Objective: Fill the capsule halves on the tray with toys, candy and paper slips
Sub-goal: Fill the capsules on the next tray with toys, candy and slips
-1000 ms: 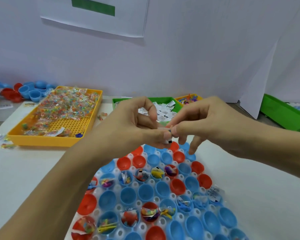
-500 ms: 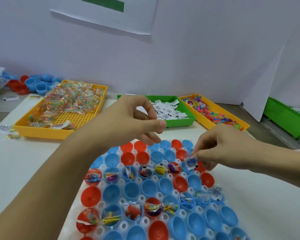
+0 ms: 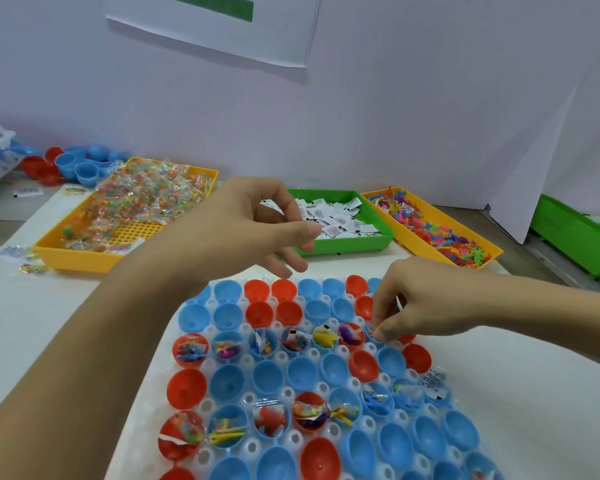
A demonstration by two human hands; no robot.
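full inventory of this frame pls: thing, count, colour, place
clear plastic capsule tray: one, near centre of the table
plastic capsule halves: dozens, blue and red, seated in the tray; some filled, many empty
yellow perforated bin of wrapped candy: one, far left
green bin of white paper slips: one, far centre
yellow bin of small plastic toys: one, multicoloured toys, far right
loose capsule halves: a pile, blue and red, far left corner
green bin at the right edge: one, contents unclear
white sheet with green bar: one, on the wall
left hand: above the tray, fingers loosely curled
right hand: fingertips at a capsule half in the filled row, pinching a slip
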